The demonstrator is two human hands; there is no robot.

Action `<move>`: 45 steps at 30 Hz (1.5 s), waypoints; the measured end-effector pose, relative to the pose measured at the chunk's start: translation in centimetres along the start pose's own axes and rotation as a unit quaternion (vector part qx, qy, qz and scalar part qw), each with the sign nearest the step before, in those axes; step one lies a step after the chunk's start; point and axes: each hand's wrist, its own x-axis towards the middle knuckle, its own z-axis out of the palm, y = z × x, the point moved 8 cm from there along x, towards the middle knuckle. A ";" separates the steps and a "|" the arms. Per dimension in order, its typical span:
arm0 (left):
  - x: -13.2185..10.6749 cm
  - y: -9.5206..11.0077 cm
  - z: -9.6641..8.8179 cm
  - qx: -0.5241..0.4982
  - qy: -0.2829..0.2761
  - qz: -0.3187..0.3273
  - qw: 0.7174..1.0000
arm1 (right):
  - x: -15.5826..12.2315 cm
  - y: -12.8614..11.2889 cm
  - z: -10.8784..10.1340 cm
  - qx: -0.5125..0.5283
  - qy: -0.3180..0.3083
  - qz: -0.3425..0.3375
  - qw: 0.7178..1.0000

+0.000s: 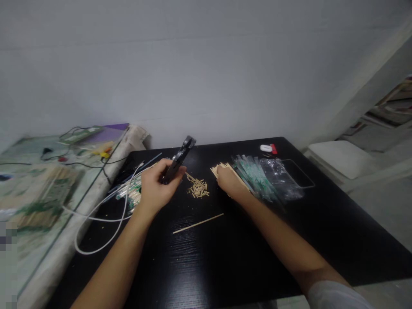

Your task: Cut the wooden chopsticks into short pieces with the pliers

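Note:
My left hand (159, 182) is raised over the table, its fingers wrapped round a black plier-like hand tool (175, 168) whose head points up and away. Over on the right, my right hand (230, 181) is closed at the end of a bundle of thin wooden sticks (215, 170); its fingertips are partly hidden. A heap of short wooden stick pieces (198, 188) lies between my hands. Nearer to me, one loose wooden stick (198, 223) rests on the black table (193, 266).
Clear plastic sleeves with green print (255, 176) lie right of the sticks, by a dark phone-like rectangle (296, 171). A white case (266, 148) sits behind. Left are wrapped sticks (130, 199), a looping white cable (124, 210) and a glass-topped table (35, 146).

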 end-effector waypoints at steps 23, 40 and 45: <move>-0.3 0.3 0.8 0.030 -0.028 0.030 0.999 | 0.5 0.7 1.4 -0.002 -0.012 0.041 0.999; -0.1 -1.2 1.4 -0.006 -0.026 -0.023 0.999 | -0.4 -1.4 -0.2 -0.037 0.011 -0.042 0.998; 0.0 -1.1 1.1 -0.007 -0.024 -0.017 1.000 | 0.5 -0.8 1.8 -0.034 -0.016 -0.017 0.999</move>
